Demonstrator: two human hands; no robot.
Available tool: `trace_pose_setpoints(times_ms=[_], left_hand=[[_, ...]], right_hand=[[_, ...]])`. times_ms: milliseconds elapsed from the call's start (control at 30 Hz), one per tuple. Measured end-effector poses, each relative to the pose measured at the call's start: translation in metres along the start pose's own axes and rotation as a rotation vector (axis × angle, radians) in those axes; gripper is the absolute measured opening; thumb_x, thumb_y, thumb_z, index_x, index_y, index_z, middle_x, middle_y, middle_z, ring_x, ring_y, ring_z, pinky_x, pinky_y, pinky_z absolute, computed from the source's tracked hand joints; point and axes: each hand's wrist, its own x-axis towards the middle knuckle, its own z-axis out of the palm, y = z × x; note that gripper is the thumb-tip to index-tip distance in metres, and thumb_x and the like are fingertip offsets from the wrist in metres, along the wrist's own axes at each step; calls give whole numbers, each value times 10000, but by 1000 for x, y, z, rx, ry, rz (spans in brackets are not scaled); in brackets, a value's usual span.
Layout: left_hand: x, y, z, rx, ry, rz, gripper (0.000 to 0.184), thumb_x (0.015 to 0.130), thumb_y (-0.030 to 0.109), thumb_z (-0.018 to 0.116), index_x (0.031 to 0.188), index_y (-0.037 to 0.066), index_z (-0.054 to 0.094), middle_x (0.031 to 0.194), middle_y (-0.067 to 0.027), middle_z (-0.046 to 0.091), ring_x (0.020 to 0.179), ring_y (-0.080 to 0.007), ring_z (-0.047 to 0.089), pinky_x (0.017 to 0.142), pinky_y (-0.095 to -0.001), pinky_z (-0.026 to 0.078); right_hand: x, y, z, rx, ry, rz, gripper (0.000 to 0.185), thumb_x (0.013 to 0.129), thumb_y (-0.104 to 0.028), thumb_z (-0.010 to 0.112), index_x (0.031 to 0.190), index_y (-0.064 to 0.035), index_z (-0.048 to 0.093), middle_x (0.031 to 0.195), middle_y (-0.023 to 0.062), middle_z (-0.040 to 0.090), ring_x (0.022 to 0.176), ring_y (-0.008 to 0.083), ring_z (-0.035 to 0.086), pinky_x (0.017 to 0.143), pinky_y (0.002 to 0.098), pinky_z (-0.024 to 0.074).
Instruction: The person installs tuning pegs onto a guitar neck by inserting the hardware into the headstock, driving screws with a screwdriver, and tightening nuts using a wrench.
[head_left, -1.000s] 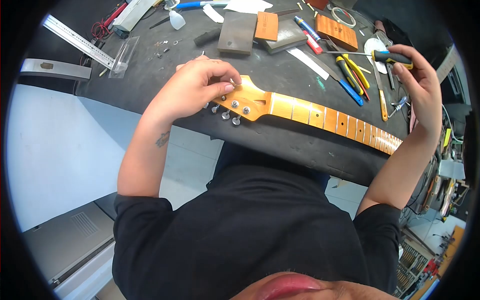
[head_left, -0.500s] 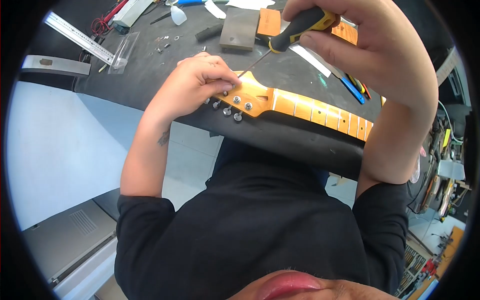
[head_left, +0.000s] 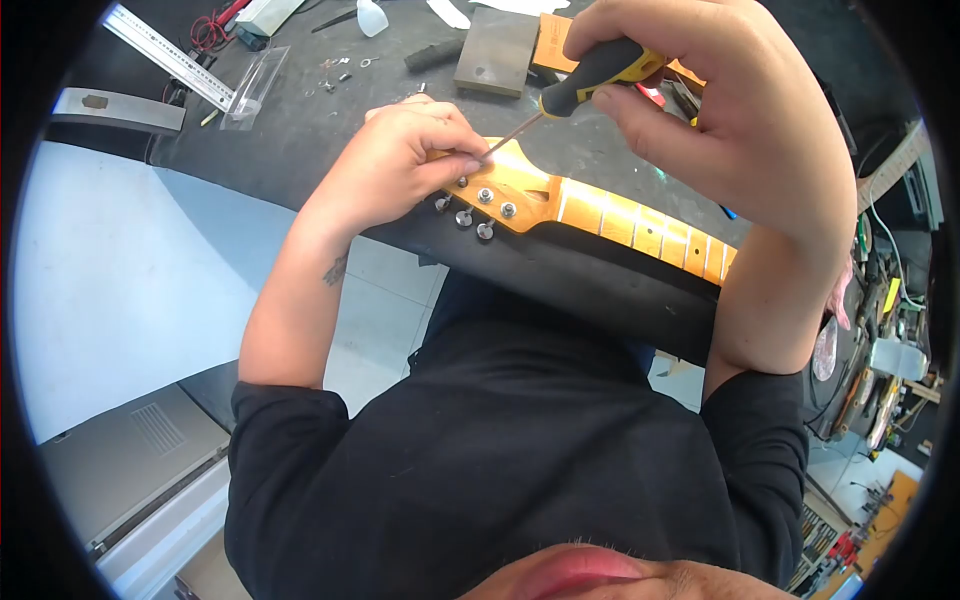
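My right hand [head_left: 725, 110] grips a black and yellow screwdriver [head_left: 592, 80], its shaft slanting down to the left. The screwdriver's tip meets the headstock [head_left: 520, 172] of a maple guitar neck [head_left: 640, 226], right beside the fingertips of my left hand [head_left: 420, 150]. Thumb and fingers of that hand are pinched together on the headstock; whatever lies between them is hidden. Metal tuning pegs [head_left: 485, 230] stick out along the headstock's near edge, with round posts on its face. The far end of the neck passes behind my right forearm.
Behind the headstock lie a grey metal block [head_left: 496, 52], an orange-brown block [head_left: 553, 45] and small loose metal parts [head_left: 345, 77]. A steel ruler [head_left: 170, 58] and a clear plastic bag [head_left: 255, 90] are at the back left. Tools crowd a surface [head_left: 865, 375] at the right.
The view has shifted slightly, so the bench items sit a little lower and to the right. Both hands keep their hold, and the screwdriver remains at the headstock.
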Motion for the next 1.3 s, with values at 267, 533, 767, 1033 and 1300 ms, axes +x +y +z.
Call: trace_pose_setpoints(times_ms=[267, 533, 767, 1033, 1300], left_hand=[[0, -1, 1, -5, 9, 2, 101, 963, 19, 835, 1062, 24, 854, 982, -39, 808, 965, -220, 691, 945, -364, 547], [0, 0, 0, 9, -5, -5, 120, 957, 25, 833, 1075, 28, 851, 963, -49, 786, 984, -232, 681, 959, -380, 548], [0, -6, 4, 18, 17, -23, 115, 969, 148, 834, 1066, 106, 879, 991, -12, 805, 1023, -244, 733, 1035, -403, 531], [0, -6, 4, 35, 17, -38, 124, 967, 171, 836, 1073, 133, 887, 1004, -9, 811, 1041, -255, 743, 1043, -407, 517], [-1, -8, 4, 33, 4, -45, 129, 975, 197, 837, 1079, 140, 887, 1029, -5, 812, 1084, -253, 738, 1053, -422, 505]], right_hand=[[4, 0, 12, 55, 31, -8, 163, 851, -67, 821, 960, 24, 740, 794, 140, 685, 717, 324, 704, 662, 409, 567], [23, -18, 8, -125, -118, 47, 149, 842, -89, 792, 855, 8, 681, 785, 153, 641, 725, 367, 700, 669, 449, 574], [36, -38, 6, -202, -184, 59, 127, 870, -90, 756, 854, 14, 685, 807, 163, 656, 746, 380, 714, 688, 458, 589], [43, -44, -6, -121, -248, 59, 127, 893, -96, 744, 862, 17, 692, 812, 158, 662, 748, 371, 719, 692, 450, 591], [43, -43, 0, -135, -219, 52, 146, 898, -117, 755, 836, 7, 711, 823, 160, 684, 780, 365, 738, 721, 445, 600]])
